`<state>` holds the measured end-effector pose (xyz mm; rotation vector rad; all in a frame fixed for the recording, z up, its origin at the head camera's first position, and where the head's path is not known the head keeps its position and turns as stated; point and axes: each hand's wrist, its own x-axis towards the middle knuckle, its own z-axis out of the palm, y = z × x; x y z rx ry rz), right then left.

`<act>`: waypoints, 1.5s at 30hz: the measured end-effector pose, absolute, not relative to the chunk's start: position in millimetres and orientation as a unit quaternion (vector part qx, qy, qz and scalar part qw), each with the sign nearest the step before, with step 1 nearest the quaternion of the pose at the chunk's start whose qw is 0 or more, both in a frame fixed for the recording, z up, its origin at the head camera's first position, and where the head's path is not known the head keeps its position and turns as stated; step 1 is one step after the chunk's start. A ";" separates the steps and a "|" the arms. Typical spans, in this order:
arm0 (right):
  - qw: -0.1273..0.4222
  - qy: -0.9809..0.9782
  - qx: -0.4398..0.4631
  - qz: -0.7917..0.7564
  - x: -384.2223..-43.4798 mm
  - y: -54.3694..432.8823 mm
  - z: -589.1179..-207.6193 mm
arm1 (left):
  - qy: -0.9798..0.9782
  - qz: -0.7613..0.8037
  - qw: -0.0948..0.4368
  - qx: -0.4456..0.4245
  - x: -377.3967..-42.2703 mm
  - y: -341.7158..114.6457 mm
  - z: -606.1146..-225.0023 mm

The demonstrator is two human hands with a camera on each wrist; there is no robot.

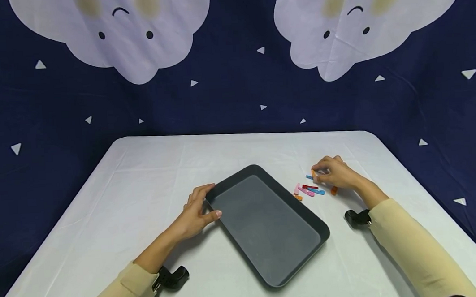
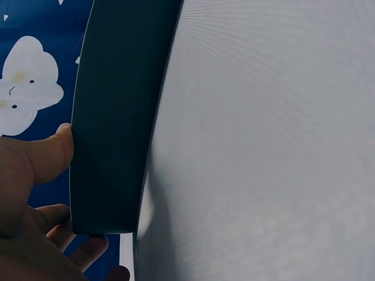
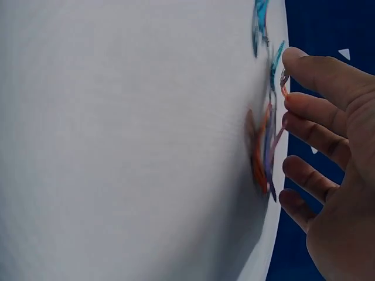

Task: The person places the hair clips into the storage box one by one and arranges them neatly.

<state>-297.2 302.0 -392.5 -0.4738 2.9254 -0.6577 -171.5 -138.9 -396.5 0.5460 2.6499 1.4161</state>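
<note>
A dark grey baking tray [image 1: 266, 223] lies at an angle on the white table. My left hand [image 1: 195, 216] holds it by its far left corner, the thumb on the rim and the fingers around the corner; the left wrist view shows the tray's side wall [image 2: 117, 117] beside the hand [image 2: 35, 193]. Right of the tray, my right hand [image 1: 334, 173] pinches an orange hair clip [image 1: 314, 173] between thumb and fingertips. Below that hand lie loose snap hair clips: a blue one [image 1: 316, 191], a pink one [image 1: 306, 191], a red one [image 1: 310, 187] and several others.
The white cloth-covered table [image 1: 151, 184] ends at a dark blue curtain [image 1: 227, 104] with clouds and triangles. Another orange clip [image 1: 334, 190] lies under the right hand. A black wrist camera [image 1: 172, 277] sits on the left wrist, another [image 1: 356, 218] on the right.
</note>
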 end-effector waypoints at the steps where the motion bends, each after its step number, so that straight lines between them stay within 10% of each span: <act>1: 0.053 0.962 -0.158 -0.218 -296.4 302.2 -391.2 | 0.868 0.462 0.044 0.178 -171.7 -138.9 -396.9; 45: 0.001 0.878 -0.376 -0.297 -248.7 183.3 -331.0 | 0.868 0.461 0.057 0.174 -170.3 -138.0 -396.0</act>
